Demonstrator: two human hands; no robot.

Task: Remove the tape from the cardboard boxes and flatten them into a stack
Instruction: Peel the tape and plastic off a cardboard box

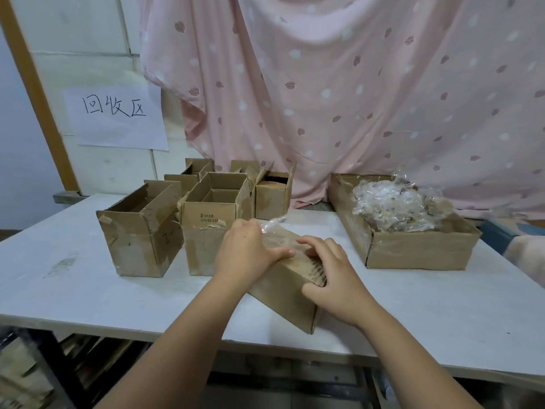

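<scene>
box (283, 299): likely light, stiff, worn cardboard | tape (272, 225): thin, clingy, probably tears; take loose end | left hand (247, 252) pinches tape | right hand (333, 278) clamps box top

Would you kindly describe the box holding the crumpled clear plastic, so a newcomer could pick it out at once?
Start at the white table, in front of the pink leaf-patterned curtain. On the table's right side sits a wide, shallow brown cardboard box. Unlike the taller, narrower open boxes on the left, it alone holds a heap of crumpled clear plastic tape.
</scene>
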